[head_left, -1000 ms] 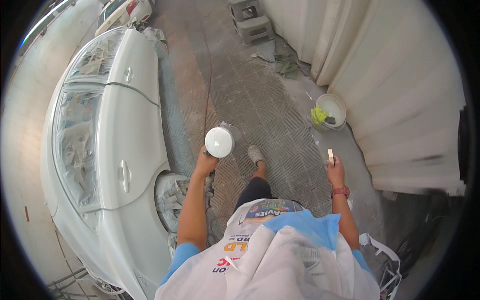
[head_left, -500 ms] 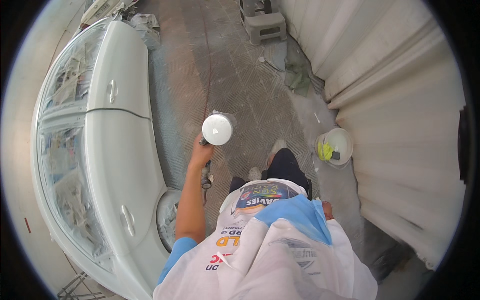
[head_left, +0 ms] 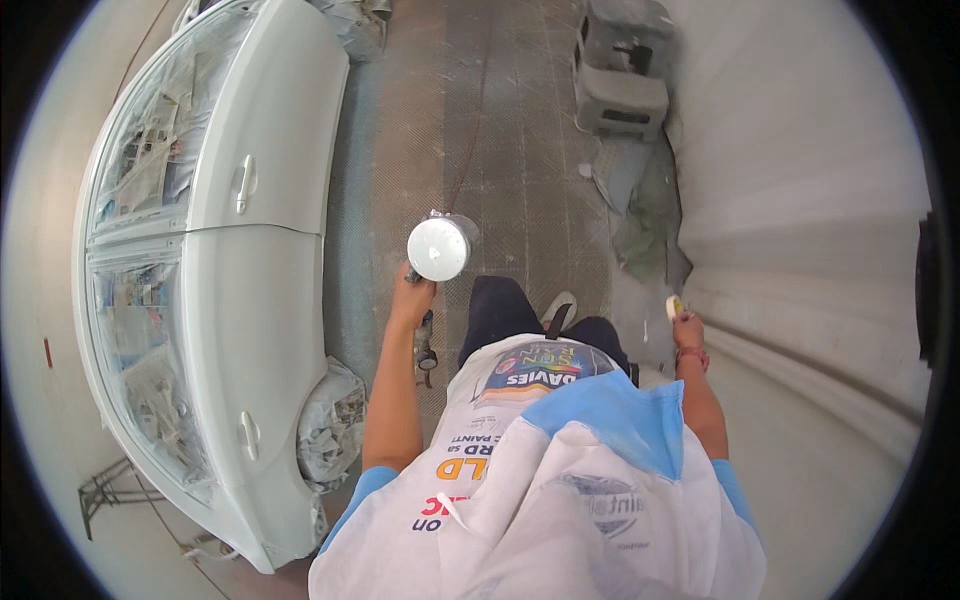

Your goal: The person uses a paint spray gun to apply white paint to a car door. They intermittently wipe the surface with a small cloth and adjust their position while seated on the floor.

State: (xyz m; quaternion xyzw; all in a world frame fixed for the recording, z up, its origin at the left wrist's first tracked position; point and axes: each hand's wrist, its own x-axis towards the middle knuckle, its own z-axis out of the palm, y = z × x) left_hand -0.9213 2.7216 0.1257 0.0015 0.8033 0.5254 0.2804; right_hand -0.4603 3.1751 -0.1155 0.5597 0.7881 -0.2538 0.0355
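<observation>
My left hand (head_left: 411, 298) is closed round the handle of a paint spray gun (head_left: 427, 355). The gun's round cup (head_left: 438, 250) with a white lid sits on top and hides much of the gun body. Out to the right, my right hand (head_left: 687, 328) grips a small pale roll of masking tape (head_left: 674, 307) with yellow showing inside it. A red band circles that wrist. Left of the spray gun stands a white car (head_left: 262, 290), its windows (head_left: 140, 310) covered with clear film and paper.
A wrapped wheel (head_left: 332, 422) shows at the car's near end. Grey plastic stools (head_left: 622, 90) stand at the far right, with crumpled cloth (head_left: 642, 225) beside them. A thin red hose (head_left: 474, 140) crosses the floor. Pale sheeting (head_left: 800, 200) lines the right side.
My right hand has come out from beside my body, showing the tape roll. The view has shifted, and the bucket on the right is out of sight. My left hand still holds the spray gun.
</observation>
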